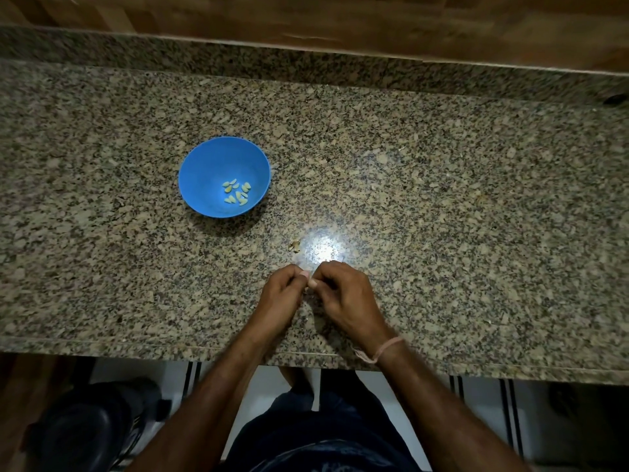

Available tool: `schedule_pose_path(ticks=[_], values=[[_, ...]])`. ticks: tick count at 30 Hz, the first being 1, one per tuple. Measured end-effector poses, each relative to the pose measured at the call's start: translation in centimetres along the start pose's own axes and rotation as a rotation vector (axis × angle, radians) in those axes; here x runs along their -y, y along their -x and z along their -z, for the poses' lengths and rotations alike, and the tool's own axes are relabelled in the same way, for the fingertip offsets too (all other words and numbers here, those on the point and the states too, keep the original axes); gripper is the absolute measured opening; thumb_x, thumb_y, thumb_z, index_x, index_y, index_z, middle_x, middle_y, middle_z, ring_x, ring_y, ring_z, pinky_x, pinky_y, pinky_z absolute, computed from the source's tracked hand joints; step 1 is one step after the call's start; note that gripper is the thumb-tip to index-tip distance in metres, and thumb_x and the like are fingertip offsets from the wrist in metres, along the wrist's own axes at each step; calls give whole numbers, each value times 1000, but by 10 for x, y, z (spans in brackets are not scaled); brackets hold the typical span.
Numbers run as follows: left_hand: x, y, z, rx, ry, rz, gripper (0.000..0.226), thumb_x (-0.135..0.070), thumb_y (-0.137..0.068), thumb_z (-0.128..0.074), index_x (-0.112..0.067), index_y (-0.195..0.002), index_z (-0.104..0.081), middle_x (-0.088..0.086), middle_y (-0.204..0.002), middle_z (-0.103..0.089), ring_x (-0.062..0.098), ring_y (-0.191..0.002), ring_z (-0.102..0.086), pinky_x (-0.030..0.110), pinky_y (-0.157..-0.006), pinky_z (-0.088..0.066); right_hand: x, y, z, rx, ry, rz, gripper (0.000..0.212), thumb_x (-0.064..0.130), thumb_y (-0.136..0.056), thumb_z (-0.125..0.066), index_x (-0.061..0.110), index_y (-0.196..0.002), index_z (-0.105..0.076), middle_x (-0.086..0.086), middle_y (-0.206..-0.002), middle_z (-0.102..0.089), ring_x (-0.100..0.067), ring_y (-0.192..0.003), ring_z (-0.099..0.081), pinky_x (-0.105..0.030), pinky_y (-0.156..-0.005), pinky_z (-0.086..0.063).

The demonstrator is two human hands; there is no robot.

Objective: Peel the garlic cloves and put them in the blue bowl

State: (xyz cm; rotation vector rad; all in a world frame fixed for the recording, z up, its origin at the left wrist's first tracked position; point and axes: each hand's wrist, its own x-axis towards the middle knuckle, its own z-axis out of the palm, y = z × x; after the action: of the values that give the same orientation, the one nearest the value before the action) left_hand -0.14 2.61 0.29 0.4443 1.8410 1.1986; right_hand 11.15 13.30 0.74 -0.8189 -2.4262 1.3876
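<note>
A blue bowl (pixel 218 165) stands on the speckled granite counter (pixel 442 199), left of the middle, with several pale peeled garlic cloves (pixel 237 192) at its bottom. Near the front edge my left hand (pixel 282 298) and my right hand (pixel 343 294) meet fingertip to fingertip. Both pinch a small garlic clove (pixel 310 283) that is mostly hidden between the fingers. A scrap of garlic skin (pixel 294 246) lies on the counter just beyond my hands.
A wooden wall panel (pixel 340 18) rises behind the counter's raised back ledge. A dark object (pixel 616 98) sits at the far right edge. Below the front edge are a dark stool or bin (pixel 92 427) and the floor.
</note>
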Motion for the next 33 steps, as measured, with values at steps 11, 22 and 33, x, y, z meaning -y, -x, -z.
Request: schedule_pose_path(ticks=[11,22,33], values=[[0,9,-11,-64,-159,-14,26,-25,-111,-40,-12,-95,-56,6,-84,-61,20,-74,-56,35,-65,-43,6,0,0,123,-494,-415,27,21,-106,-59,10,-82,-64,4,-68,-58,-9,-63,-51,-20,-61,-42],[-3,23,-5,-176,-175,-276,16,-22,-109,-49,-19,-95,-56,-2,-88,-61,15,-82,-59,30,-69,-47,24,4,3,153,-811,-598,20,14,-105,-57,8,-89,-67,0,-71,-62,-14,-65,-53,-25,-62,-46],[-3,28,-3,-256,-355,-155,23,-33,-110,-44,-17,-97,-54,-3,-81,-55,15,-70,-49,33,-57,-32,26,16,-11,-155,-383,-240,22,29,-92,-80,10,-84,-72,-1,-76,-70,-7,-68,-63,-20,-64,-51]])
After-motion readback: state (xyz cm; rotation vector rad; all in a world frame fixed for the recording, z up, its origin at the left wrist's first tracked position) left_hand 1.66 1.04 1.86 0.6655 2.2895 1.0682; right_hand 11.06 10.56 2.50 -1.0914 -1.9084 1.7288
